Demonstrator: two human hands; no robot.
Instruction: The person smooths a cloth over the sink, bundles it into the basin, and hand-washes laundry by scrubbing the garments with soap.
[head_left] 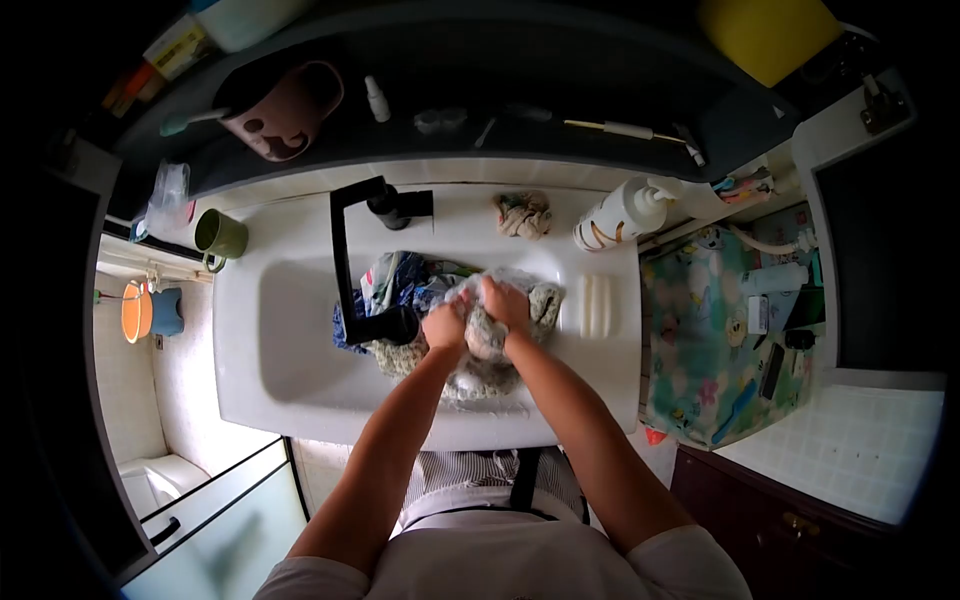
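Note:
Both hands are closed on a wet, soapy patterned cloth over the right part of the white sink. My left hand grips its left side, and my right hand grips the right side a little farther back. White suds cling to the cloth and around the fingers. Beneath and to the left lies a heap of wet clothes, with a blue patterned piece nearest the black faucet. The faucet's spout end hangs just left of my left hand. My fingertips are partly hidden by foam.
On the sink's rim are a crumpled cloth, a white pump bottle, a ridged soap dish and a green mug. A dark shelf with a pink cup overhangs the back. A patterned covered surface stands right.

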